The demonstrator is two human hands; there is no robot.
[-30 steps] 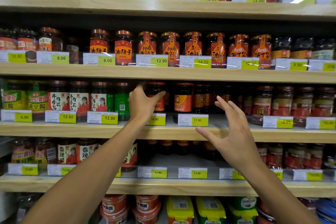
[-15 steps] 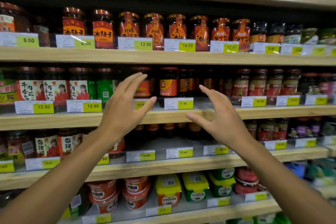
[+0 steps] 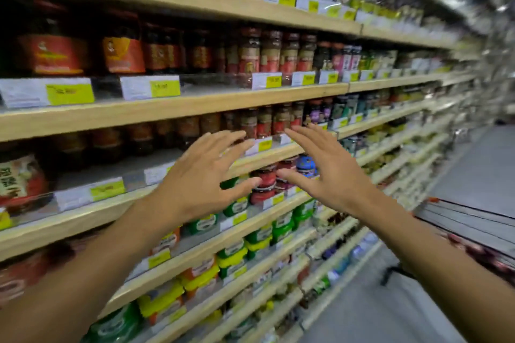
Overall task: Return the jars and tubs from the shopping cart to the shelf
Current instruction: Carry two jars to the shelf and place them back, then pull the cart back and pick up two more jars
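Note:
My left hand (image 3: 203, 175) and my right hand (image 3: 331, 172) are both held out in front of the shelves with fingers spread, and neither holds anything. They hover apart from the wooden shelf (image 3: 172, 108) that carries rows of red-labelled sauce jars (image 3: 122, 50). Behind the hands stand brown jars (image 3: 264, 122) and lower down green and yellow tubs (image 3: 234, 256). The shopping cart (image 3: 468, 220) shows at the right edge, its rim with grey bars; its contents are blurred.
The shelving runs away to the right along a grey floor aisle (image 3: 479, 170). Yellow price tags (image 3: 69, 93) line each shelf edge. The whole view is motion-blurred.
The view has swung right and down, from facing the shelves to looking along the aisle, and the cart has come into view. Both hands have drawn back from the shelf, still with nothing in them.

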